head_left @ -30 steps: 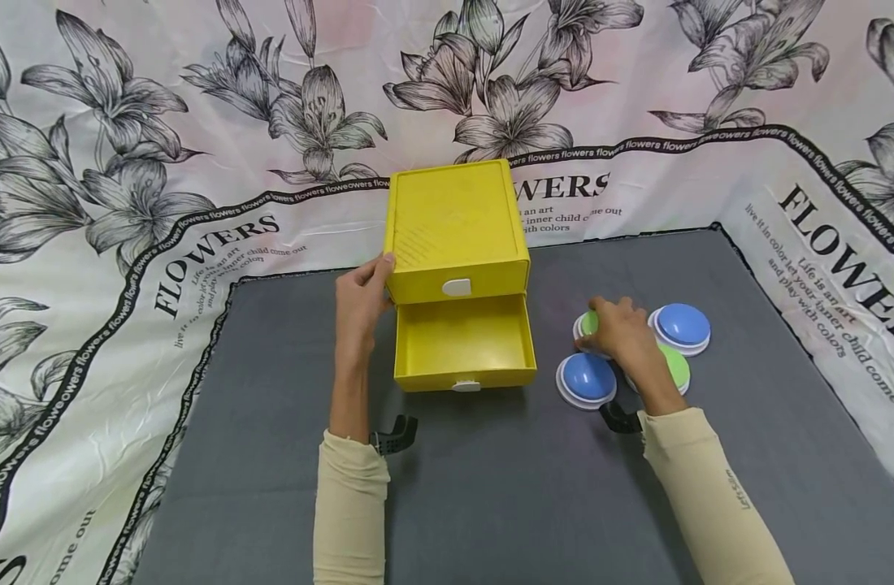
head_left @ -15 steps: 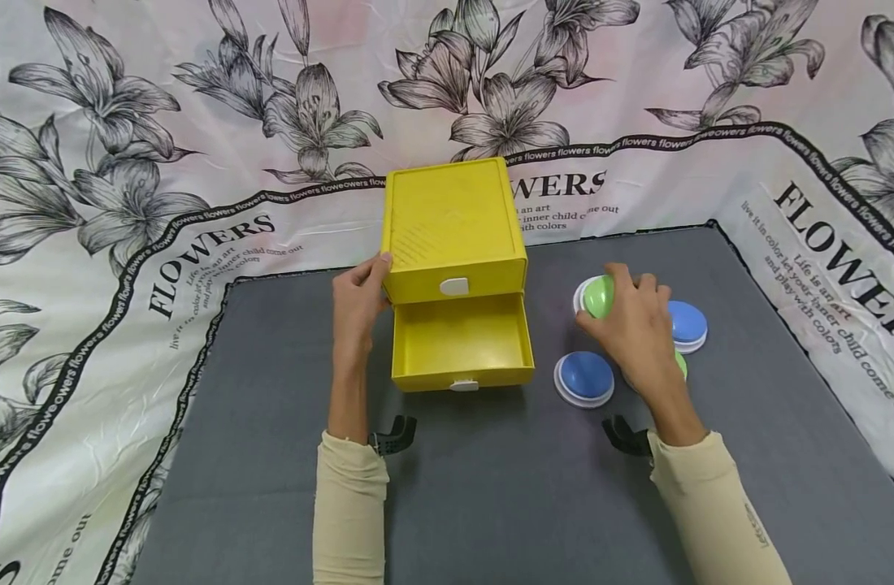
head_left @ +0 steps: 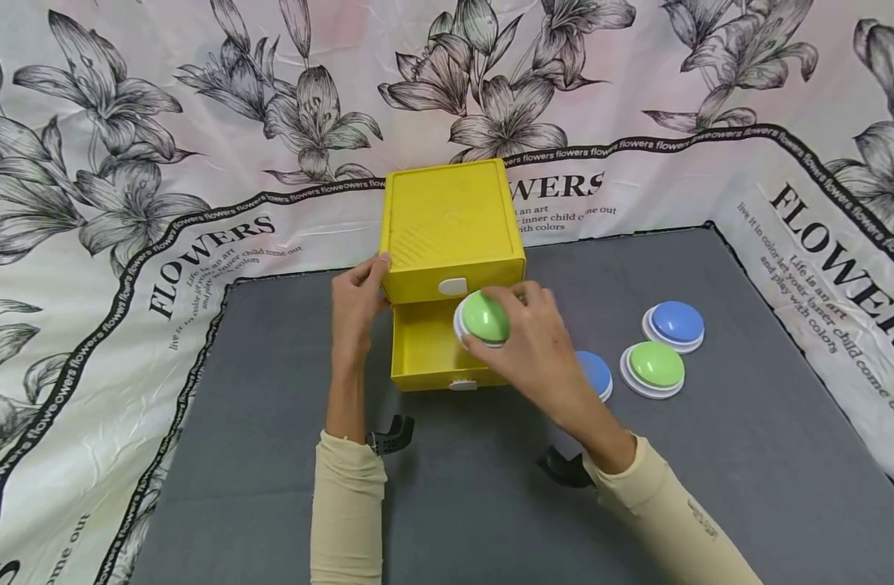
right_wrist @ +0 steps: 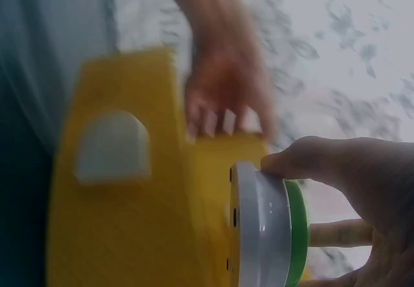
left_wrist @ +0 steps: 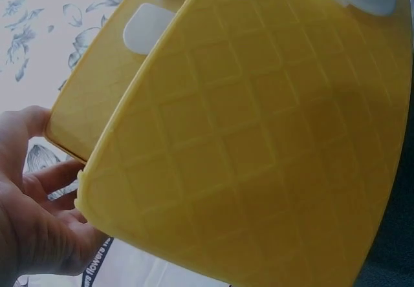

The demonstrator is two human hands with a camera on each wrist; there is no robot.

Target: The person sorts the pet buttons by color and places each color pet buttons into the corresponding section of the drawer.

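A small yellow drawer box point(head_left: 450, 215) with two white-handled drawers stands at the back middle of the table, its lower drawer point(head_left: 425, 337) pulled out. My left hand point(head_left: 355, 305) holds the box at its left front corner; the left wrist view shows the thumb at the upper drawer front and the fingers along the side. In my right hand point(head_left: 535, 341) is a push button point(head_left: 485, 317) with a green dome and white base, held by its rim over the open drawer. The right wrist view shows the same button point(right_wrist: 265, 225) tilted on edge between thumb and fingers.
To the right on the grey table lie a green push button point(head_left: 655, 364) and a blue one point(head_left: 677, 322). Another blue button point(head_left: 595, 374) is partly hidden behind my right wrist. A flower-printed cloth point(head_left: 637, 195) hangs behind and beside the table.
My right hand has picked the far-left green button off the table and carried it left over the open drawer. The left hand keeps its place at the box corner.
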